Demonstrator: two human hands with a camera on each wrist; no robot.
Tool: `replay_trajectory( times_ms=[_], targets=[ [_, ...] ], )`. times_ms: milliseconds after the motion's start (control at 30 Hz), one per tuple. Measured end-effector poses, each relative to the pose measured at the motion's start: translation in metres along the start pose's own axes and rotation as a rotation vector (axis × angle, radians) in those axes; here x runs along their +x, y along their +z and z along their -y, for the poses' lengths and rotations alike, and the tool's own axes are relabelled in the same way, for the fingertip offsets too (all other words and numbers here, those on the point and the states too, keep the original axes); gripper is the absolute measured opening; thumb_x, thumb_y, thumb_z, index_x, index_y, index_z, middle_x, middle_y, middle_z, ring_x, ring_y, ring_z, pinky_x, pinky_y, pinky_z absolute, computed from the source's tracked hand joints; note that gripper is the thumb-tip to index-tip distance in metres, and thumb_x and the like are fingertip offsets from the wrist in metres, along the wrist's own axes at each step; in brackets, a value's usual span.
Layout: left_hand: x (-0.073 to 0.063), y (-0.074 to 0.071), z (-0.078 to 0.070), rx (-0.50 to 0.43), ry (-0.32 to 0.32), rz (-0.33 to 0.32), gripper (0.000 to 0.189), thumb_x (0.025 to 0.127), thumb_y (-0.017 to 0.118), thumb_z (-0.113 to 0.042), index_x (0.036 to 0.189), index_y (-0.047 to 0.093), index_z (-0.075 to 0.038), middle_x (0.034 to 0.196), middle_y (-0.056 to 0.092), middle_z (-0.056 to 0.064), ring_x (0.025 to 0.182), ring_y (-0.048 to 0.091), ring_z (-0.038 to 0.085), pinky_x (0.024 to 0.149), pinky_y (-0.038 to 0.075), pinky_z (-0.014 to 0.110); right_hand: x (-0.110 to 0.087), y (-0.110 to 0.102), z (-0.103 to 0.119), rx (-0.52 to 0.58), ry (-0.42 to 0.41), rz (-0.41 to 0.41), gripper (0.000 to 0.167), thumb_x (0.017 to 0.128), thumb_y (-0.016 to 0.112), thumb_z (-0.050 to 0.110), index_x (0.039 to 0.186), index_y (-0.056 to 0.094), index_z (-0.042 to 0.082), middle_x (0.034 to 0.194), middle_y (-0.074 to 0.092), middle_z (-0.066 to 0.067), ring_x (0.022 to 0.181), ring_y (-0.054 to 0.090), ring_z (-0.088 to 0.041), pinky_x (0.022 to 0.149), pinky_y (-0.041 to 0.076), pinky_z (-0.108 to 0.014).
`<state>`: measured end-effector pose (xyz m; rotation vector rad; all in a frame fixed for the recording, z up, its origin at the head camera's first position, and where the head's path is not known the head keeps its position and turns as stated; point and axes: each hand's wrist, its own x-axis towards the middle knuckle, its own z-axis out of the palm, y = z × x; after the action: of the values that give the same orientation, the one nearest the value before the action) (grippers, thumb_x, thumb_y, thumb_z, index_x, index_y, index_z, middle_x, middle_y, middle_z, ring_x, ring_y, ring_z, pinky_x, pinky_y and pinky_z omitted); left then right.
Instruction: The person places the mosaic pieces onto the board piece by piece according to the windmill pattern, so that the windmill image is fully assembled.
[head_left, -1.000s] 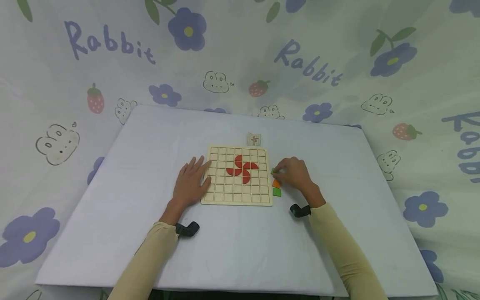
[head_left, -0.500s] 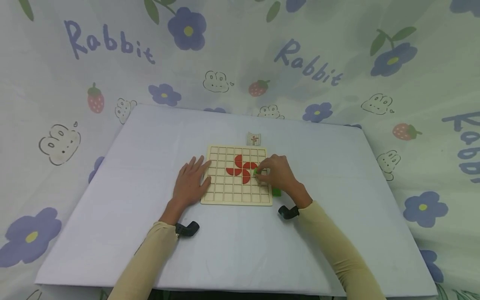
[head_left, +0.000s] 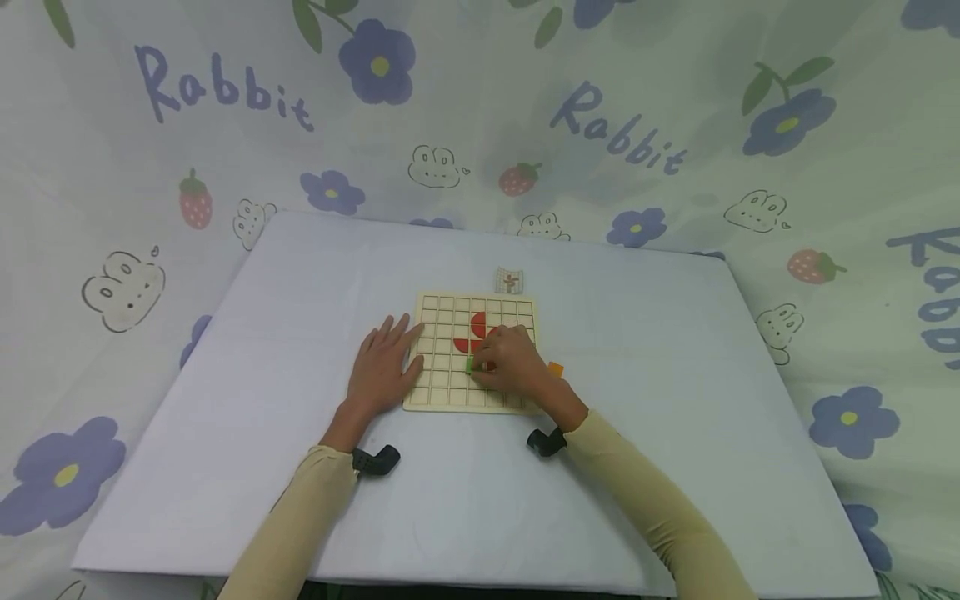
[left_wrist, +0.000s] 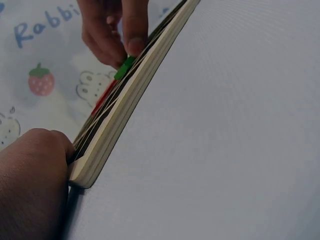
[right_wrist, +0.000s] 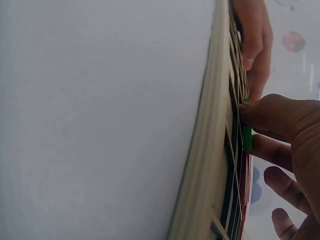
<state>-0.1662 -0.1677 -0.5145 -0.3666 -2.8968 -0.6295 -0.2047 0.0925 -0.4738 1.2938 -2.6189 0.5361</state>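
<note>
A wooden grid board (head_left: 442, 400) lies on the table, with red rounded tiles (head_left: 478, 323) forming a pinwheel at its middle. My left hand (head_left: 378, 367) rests on the board's left edge, fingers straight and spread. My right hand (head_left: 513, 362) reaches over the board and pinches a small green tile (head_left: 469, 365) between thumb and fingers, just below the red tiles. In the right wrist view the green tile (right_wrist: 247, 135) stands right at the grid's surface. The right hand covers part of the pinwheel.
An orange tile (head_left: 556, 369) lies just right of the board. Behind the board lies a small printed card (head_left: 509, 281) with a red pinwheel. White cloth covers the table (head_left: 465, 500), and a patterned curtain (head_left: 465, 108) hangs behind it.
My right hand has taken the green tile from beside the board and carried it left over the pinwheel to below it. My left hand stays in place.
</note>
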Motion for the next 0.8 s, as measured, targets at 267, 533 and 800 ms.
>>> replay_trajectory(
  times_ms=[267, 533, 800],
  targets=[
    [0.000, 0.001, 0.000, 0.009, -0.010, 0.007, 0.057, 0.099, 0.046, -0.035, 0.152, 0.039, -0.016, 0.159, 0.028, 0.012, 0.147, 0.015, 0.033, 0.118, 0.009, 0.048, -0.001, -0.004, 0.001, -0.102, 0.016, 0.023, 0.002, 0.080, 0.080, 0.022, 0.079, 0.080, 0.024, 0.088, 0.070, 0.011, 0.080, 0.047, -0.014, 0.069, 0.033, -0.036],
    [0.001, -0.001, 0.001, 0.011, -0.014, 0.009, 0.056, 0.100, 0.045, -0.035, 0.153, 0.038, -0.016, 0.159, 0.027, 0.012, 0.148, 0.015, 0.033, 0.118, 0.008, 0.048, -0.003, 0.000, 0.001, -0.078, 0.059, -0.002, 0.005, 0.079, 0.084, 0.023, 0.080, 0.080, 0.024, 0.088, 0.069, 0.009, 0.081, 0.049, -0.015, 0.066, 0.034, -0.033],
    [0.001, 0.001, 0.000, 0.010, -0.018, 0.013, 0.056, 0.099, 0.045, -0.036, 0.152, 0.039, -0.018, 0.159, 0.028, 0.011, 0.148, 0.014, 0.032, 0.118, 0.009, 0.048, -0.014, -0.007, -0.005, -0.057, 0.171, 0.020, 0.004, 0.082, 0.081, 0.025, 0.086, 0.081, 0.025, 0.087, 0.069, 0.010, 0.077, 0.048, -0.014, 0.065, 0.034, -0.033]
  ],
)
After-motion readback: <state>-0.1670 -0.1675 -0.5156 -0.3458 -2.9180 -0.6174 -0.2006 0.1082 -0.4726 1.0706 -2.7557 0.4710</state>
